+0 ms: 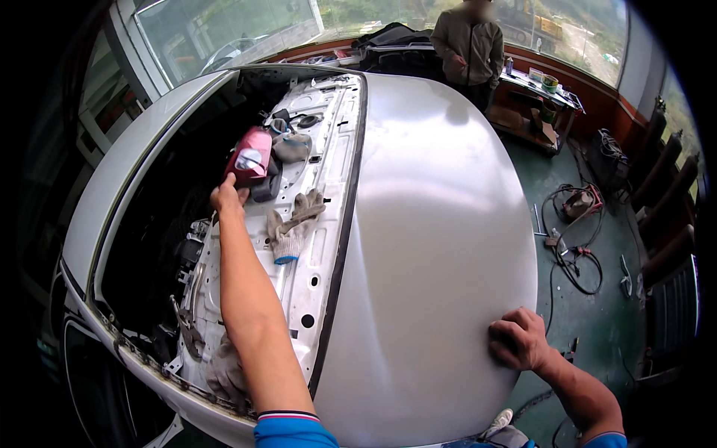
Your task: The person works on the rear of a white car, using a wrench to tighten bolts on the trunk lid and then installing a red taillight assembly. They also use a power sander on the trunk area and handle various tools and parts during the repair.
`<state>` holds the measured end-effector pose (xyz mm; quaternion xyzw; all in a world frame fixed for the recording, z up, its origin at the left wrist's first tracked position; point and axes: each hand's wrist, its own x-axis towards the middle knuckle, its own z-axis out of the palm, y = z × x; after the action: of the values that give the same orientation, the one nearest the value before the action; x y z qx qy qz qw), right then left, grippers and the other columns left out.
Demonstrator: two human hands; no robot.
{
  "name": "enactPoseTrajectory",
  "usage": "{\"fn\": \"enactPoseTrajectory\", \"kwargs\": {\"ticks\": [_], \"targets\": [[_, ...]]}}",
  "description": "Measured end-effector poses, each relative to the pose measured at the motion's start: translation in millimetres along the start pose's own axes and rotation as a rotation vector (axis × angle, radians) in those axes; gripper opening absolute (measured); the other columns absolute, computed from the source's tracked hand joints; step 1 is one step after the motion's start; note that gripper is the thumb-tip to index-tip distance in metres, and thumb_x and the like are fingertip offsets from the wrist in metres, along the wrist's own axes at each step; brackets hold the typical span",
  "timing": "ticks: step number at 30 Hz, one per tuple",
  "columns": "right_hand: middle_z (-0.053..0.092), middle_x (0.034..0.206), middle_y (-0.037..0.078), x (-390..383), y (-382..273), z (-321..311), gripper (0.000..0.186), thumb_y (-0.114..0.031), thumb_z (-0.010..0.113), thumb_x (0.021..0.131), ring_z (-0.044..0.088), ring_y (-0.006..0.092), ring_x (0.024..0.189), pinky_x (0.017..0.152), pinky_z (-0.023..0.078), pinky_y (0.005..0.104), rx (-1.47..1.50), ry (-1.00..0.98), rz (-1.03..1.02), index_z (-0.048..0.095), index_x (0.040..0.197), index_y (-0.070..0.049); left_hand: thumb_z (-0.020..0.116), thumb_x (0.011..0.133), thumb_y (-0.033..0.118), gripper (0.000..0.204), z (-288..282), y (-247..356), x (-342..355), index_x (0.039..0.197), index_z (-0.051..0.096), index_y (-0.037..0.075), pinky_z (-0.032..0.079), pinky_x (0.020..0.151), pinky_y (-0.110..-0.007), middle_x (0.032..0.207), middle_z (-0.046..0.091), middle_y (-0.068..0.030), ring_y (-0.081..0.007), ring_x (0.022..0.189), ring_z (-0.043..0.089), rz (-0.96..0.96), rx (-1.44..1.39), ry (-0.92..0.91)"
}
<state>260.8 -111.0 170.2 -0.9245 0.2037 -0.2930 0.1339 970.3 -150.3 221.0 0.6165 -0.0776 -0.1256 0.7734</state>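
Note:
My left hand (228,196) reaches over the white metal shelf panel (317,257) and grips the near end of a red tail light (252,153) with a clear round section. Dark grey parts lie beside the light, next to a grey pouch-like item (292,147). Closer to me on the panel is a grey knit work glove (287,237) with a blue cuff edge. My right hand (519,337) rests on the right edge of the silver trunk lid (433,224), its fingers curled under; whatever they may hold is hidden.
Pliers-like tools (190,325) and another glove (226,367) lie near my left forearm. A person (469,48) stands beyond the car, by a cluttered workbench (541,88). Cables (586,276) coil on the green floor (597,328), with gas cylinders (668,187) along the right wall.

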Motion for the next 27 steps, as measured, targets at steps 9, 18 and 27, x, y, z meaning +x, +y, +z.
{"fn": "enactPoseTrajectory", "kwargs": {"ticks": [9, 18, 27], "targets": [[0.062, 0.094, 0.007, 2.6, 0.5, -2.7, 0.036, -0.023, 0.078, 0.073, 0.06, 0.0264, 0.075, 0.066, 0.05, 0.0377, 0.002, 0.003, 0.006, 0.069, 0.107, -0.012, 0.07, 0.095, 0.023, 0.042, -10.4, -23.4, 28.6, 0.127, 0.055, -0.002, 0.062, 0.07, -0.049, 0.12, 0.064, -0.0223, -0.0392, 0.096, 0.071, -0.172, 0.101, -0.022], [0.062, 0.094, 0.009, -2.8, -2.6, -6.5, 0.037, -0.022, 0.078, 0.073, 0.061, 0.0285, 0.075, 0.065, 0.05, 0.0385, 0.017, 0.017, 0.018, 0.069, 0.107, -0.01, 0.069, 0.093, 0.016, 0.049, -10.6, 18.4, -19.4, 0.13, 0.052, -0.011, 0.064, 0.058, -0.045, 0.121, 0.062, -0.0266, -0.0386, 0.078, 0.073, -0.084, 0.257, 0.088], [0.058, 0.1, 0.011, -27.6, 21.2, 0.7, 0.032, -0.025, 0.073, 0.084, 0.06, 0.0328, 0.089, 0.073, 0.05, 0.0434, 0.103, 0.061, -0.047, 0.061, 0.111, -0.011, 0.065, 0.1, 0.027, 0.048, 21.2, 42.1, -256.5, 0.138, 0.057, -0.001, 0.054, 0.081, -0.028, 0.114, 0.07, -0.0101, -0.0178, 0.093, 0.071, 0.409, 0.754, -0.543]]}}
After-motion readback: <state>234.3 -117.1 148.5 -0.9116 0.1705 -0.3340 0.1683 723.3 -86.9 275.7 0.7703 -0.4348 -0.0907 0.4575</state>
